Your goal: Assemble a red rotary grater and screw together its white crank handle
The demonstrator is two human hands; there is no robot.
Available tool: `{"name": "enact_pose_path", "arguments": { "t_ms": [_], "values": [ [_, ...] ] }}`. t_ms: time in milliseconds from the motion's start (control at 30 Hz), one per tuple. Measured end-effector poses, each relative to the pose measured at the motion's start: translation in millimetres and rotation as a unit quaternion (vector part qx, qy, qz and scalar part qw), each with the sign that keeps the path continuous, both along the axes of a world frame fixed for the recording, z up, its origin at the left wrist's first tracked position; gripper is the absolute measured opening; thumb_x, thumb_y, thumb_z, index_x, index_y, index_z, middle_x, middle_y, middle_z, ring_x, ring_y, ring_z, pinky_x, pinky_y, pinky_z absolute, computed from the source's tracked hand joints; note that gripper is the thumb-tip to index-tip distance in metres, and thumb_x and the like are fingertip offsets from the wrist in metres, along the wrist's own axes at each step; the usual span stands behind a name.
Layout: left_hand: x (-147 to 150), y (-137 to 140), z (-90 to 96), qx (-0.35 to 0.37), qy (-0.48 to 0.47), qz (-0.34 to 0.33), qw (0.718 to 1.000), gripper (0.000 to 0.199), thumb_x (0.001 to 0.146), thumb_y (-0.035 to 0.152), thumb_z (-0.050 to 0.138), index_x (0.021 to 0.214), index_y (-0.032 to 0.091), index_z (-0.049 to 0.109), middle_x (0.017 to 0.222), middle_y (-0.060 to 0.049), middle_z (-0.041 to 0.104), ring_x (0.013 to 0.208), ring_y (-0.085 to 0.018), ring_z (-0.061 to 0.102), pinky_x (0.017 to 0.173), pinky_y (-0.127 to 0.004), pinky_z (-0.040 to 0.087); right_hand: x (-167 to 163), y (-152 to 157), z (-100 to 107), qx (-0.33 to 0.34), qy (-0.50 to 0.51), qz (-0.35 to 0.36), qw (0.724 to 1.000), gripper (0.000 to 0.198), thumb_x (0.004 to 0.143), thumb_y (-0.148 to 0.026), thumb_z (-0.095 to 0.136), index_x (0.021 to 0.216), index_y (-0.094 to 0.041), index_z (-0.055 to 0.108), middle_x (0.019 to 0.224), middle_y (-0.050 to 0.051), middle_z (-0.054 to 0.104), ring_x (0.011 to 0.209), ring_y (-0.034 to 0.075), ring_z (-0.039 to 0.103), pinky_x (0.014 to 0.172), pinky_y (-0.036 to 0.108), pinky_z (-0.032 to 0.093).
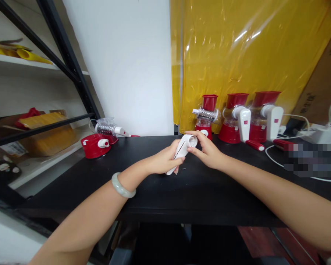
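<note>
Above the middle of the black table, a white plastic crank arm (181, 150) is held between both hands, tilted, with its round hollow end up and to the right. My left hand (167, 158) is wrapped round its lower, longer part, thumb across the front. At the round end, my right hand (205, 150) grips the socket between thumb and fingers. Just behind my right hand stands a red and clear rotary grater (207, 114) with its metal drum showing and no crank on it. A tiny white scrap (184, 169) lies on the table below.
Two rotary graters (231, 125) (260, 123) with white cranks and red handles stand at the back right. At the left are a red grater base (96, 145) and a clear grater body (106, 127). White cables (276, 160) run along the right of the black table (154, 198). Shelving (71, 73) borders the left.
</note>
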State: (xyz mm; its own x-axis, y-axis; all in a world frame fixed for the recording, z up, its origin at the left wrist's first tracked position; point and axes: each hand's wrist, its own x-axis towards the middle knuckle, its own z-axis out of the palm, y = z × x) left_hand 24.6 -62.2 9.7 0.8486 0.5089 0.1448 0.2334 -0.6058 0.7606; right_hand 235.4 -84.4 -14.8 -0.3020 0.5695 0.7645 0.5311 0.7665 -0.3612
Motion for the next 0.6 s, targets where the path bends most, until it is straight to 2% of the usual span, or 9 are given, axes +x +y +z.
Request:
{"name": "enact_pose_path", "arguments": {
  "t_ms": [133, 267, 367, 600],
  "values": [
    [-0.9, 0.6, 0.9, 0.0, 0.006, -0.001, 1.0, 0.041, 0.091, 0.029, 0.048, 0.125, 0.018, 0.029, 0.08, 0.001, 0.054, 0.056, -0.012, 0.061, 0.05, -0.026, 0.051, -1.5, -0.2, -1.0, -0.015, 0.025, 0.01, 1.0, 0.046, 0.087, -0.041, 0.059, 0.127, -0.023, 0.046, 0.114, 0.01, 0.056, 0.102, 0.024, 0.057, 0.089, 0.042, 0.047],
    [-1.8, 0.1, 1.6, 0.013, 0.015, 0.007, 1.0, 0.026, 0.092, 0.031, 0.046, 0.11, 0.017, 0.035, 0.077, -0.001, 0.059, 0.059, -0.013, 0.063, 0.053, -0.026, 0.05, -1.7, 0.9, 0.1, -0.031, 0.048, 0.007, 0.998, 0.051, 0.085, -0.042, 0.061, 0.129, -0.023, 0.045, 0.115, 0.01, 0.056, 0.105, 0.025, 0.056, 0.091, 0.043, 0.046],
    [-2.2, -0.1, 3.3, 0.03, 0.017, -0.001, 0.999, 0.021, 0.093, 0.033, 0.045, 0.104, 0.017, 0.037, 0.077, -0.002, 0.061, 0.062, -0.013, 0.064, 0.057, -0.026, 0.051, -0.8, 2.4, 2.1, -0.032, 0.04, -0.003, 0.999, 0.049, 0.084, -0.043, 0.061, 0.127, -0.023, 0.049, 0.107, 0.009, 0.057, 0.101, 0.025, 0.056, 0.089, 0.044, 0.046],
    [-2.6, 6.9, 1.2, 0.03, -0.008, -0.027, 0.999, 0.034, 0.094, 0.037, 0.045, 0.12, 0.017, 0.038, 0.097, -0.009, 0.066, 0.08, -0.016, 0.069, 0.073, -0.031, 0.055, -3.1, 4.3, 4.3, -0.044, 0.063, -0.002, 0.997, 0.037, 0.081, -0.04, 0.065, 0.11, -0.021, 0.054, 0.102, 0.008, 0.058, 0.096, 0.024, 0.057, 0.086, 0.042, 0.046]
  ]
}}
